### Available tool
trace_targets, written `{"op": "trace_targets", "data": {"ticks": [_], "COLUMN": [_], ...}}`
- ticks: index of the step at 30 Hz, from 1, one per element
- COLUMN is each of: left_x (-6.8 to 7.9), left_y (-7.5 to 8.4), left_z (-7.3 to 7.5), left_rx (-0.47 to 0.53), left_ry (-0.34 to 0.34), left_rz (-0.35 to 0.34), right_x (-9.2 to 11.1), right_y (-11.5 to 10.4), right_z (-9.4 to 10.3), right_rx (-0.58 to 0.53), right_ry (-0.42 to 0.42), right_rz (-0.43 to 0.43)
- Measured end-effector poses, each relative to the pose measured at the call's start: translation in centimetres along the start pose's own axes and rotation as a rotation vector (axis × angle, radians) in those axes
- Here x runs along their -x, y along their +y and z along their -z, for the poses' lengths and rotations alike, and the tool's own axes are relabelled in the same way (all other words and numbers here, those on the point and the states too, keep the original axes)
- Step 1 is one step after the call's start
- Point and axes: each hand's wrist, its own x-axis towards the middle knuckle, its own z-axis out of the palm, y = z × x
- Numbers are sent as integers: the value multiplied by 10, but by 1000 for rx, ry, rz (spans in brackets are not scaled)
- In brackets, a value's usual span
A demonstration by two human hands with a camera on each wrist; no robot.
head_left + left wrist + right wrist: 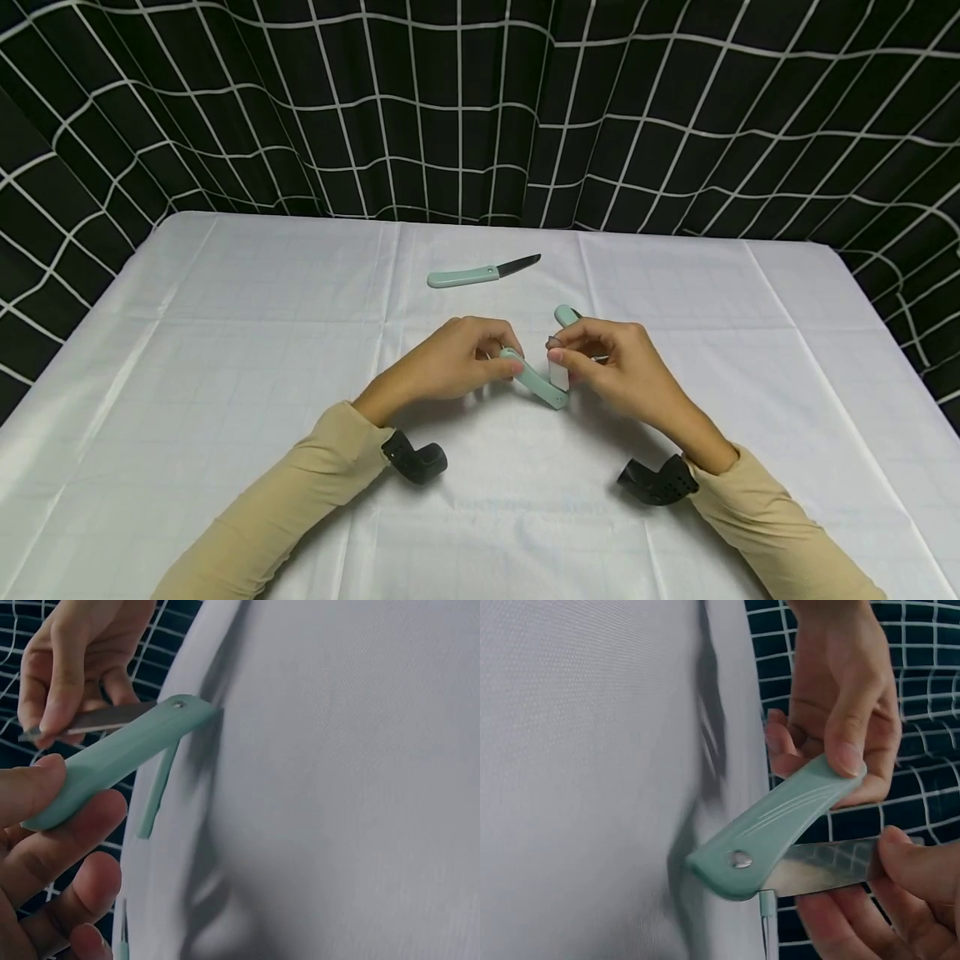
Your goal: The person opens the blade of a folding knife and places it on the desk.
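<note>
Well in from the tabletop's (225, 375) far edge, the left hand (468, 358) pinches the folding knife's (538, 387) handle (784, 821), the right hand (622, 365) its blade (821, 868), apparently controlling both sides of the pivot (740, 859).

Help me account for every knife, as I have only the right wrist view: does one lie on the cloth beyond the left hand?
Observer: Yes, the head view shows an open knife lying there, beyond the left hand.
Operator: Which way does its blade point?
Observer: Its blade points to the right in the head view.
Operator: Is either of the hands touching it?
Observer: No, it lies apart from both the left hand and the right hand.
</note>
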Motion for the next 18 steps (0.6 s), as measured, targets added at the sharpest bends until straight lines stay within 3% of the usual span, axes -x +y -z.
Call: {"op": "trace_targets", "data": {"ticks": [5,9,14,18], "left_x": [0,0,1,1], "left_y": [-4,-5,-6,-4], "left_z": [5,8,9,8], "left_rx": [32,20,-7,-36], "left_ry": [16,12,3,2], "left_rz": [15,29,55,76], "right_x": [-2,-3,-2,0], "right_y": [1,1,-1,-2], "right_z": [5,9,11,10], "right_rx": [-93,-112,-87,-47], "right_ry": [34,-2,-65,-66], "right_rz": [-85,-128,-136,-105]}}
